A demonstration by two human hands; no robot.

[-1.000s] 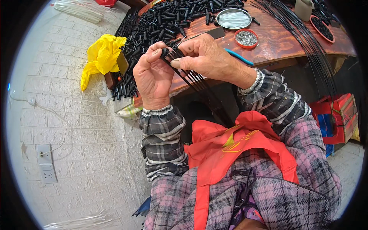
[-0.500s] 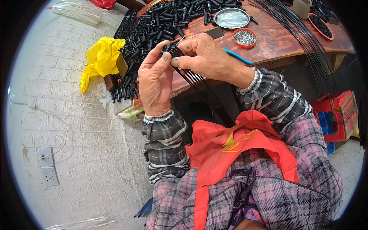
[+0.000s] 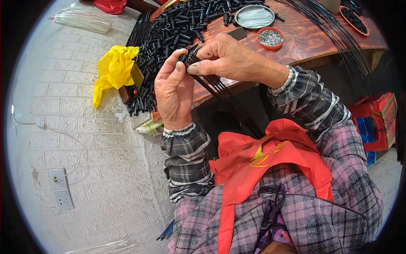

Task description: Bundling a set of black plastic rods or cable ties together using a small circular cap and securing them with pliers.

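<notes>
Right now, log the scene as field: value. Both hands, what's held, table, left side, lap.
left hand: thumb and finger pinching a small black piece
right hand: gripping black rods, thumb on top
rods: slanting down toward the lap
table: heap of black parts, round tray of white strips, red dish of metal bits
left side: yellow bag, wall sockets
lap: red cloth
</notes>
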